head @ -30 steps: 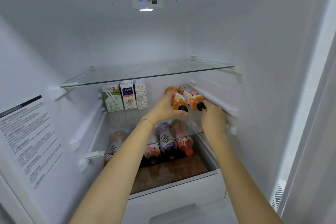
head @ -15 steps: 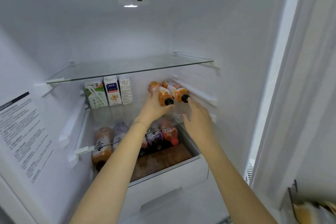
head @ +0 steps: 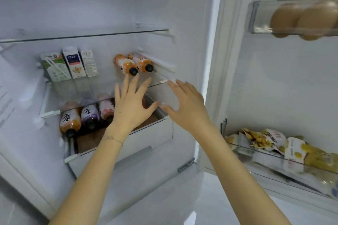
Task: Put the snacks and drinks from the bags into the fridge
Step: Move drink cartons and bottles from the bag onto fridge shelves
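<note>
Two orange drink bottles (head: 134, 64) lie side by side on the middle glass shelf (head: 159, 83) of the open fridge, caps toward me. My left hand (head: 130, 105) hovers just below and in front of them, fingers spread, holding nothing. My right hand (head: 186, 104) is beside it to the right, also spread and empty, near the shelf's right front corner. Three small cartons (head: 70, 65) stand at the left of the same shelf. Several more bottles (head: 87, 115) lie on the shelf below, partly hidden by my left hand.
A glass shelf (head: 91, 34) above holds nothing. A white drawer (head: 146, 139) sits under the lower bottles. The open door on the right carries a bin of snack packets (head: 270, 142) and an upper bin with eggs (head: 296, 18).
Both hands have let go of the two orange bottles and drawn back toward me with fingers spread. The view has swung right, bringing the door bins into sight.
</note>
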Motion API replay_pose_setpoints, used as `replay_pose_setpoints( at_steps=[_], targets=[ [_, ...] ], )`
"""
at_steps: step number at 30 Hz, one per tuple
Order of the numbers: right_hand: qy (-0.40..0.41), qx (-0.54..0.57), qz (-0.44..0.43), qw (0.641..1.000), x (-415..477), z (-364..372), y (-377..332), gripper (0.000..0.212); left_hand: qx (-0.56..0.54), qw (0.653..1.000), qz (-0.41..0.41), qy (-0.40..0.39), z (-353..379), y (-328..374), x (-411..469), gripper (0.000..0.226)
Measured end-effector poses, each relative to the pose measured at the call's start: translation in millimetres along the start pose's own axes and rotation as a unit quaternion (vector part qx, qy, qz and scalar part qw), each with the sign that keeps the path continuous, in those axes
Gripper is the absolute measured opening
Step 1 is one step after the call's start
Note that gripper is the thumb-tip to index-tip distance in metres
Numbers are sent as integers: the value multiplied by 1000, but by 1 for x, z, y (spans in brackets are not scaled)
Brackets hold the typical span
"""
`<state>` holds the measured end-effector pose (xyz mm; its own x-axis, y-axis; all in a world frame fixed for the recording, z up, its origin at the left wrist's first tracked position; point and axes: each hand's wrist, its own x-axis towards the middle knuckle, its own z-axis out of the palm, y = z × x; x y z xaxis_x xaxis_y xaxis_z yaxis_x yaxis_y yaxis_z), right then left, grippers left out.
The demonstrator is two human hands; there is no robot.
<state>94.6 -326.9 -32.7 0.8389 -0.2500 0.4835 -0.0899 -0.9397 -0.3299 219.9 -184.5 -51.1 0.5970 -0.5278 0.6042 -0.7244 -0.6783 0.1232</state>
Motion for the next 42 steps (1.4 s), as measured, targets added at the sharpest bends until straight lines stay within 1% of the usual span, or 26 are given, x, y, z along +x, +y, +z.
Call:
replay_pose_setpoints(
  at_steps=[2, 5, 9, 12, 15, 18, 22, 26, 31, 33, 35, 38, 42],
  targets=[
    [-4, -2, 5, 1000, -26, -18, 5, 72, -7, 1000, 12, 8, -8, 24, -20, 77],
    [13, -4, 3, 1000, -77, -45, 17, 73, -38, 999, 15, 15, -14, 65, -54, 80],
    [35, -31, 28, 999, -149, -90, 50, 72, -71, 997, 37, 13, -14, 134, -86, 80],
    [59, -51, 55, 995, -205, -132, 82, 72, -138, 987, 82, 1, -13, 198, -100, 82],
    [75, -82, 113, 987, -264, -172, 118, 71, -180, 973, 142, -12, -6, 268, -113, 81],
    [86, -112, 159, 977, -314, -208, 152, 73, -218, 959, 179, -35, 3, 339, -129, 81],
    [102, -147, 237, 955, -379, -255, 196, 76, -259, 923, 274, -81, 13, 442, -145, 80],
    [107, -182, 327, 921, -441, -293, 239, 77, -298, 873, 377, -80, 26, 538, -160, 76],
    [114, -199, 423, 876, -510, -333, 294, 79, -338, 825, 438, -115, 55, 645, -175, 76],
    [118, -209, 459, 856, -535, -349, 319, 79, -353, 801, 467, -126, 69, 688, -178, 76],
    [129, -219, 494, 832, -559, -366, 345, 79, -371, 774, 492, -143, 83, 733, -181, 76],
    [142, -232, 545, 793, -589, -392, 384, 79, -380, 745, 521, -172, 105, 799, -183, 76],
    [147, -244, 588, 757, -620, -423, 433, 77, -381, 710, 561, -190, 131, 884, -185, 77]
  ],
)
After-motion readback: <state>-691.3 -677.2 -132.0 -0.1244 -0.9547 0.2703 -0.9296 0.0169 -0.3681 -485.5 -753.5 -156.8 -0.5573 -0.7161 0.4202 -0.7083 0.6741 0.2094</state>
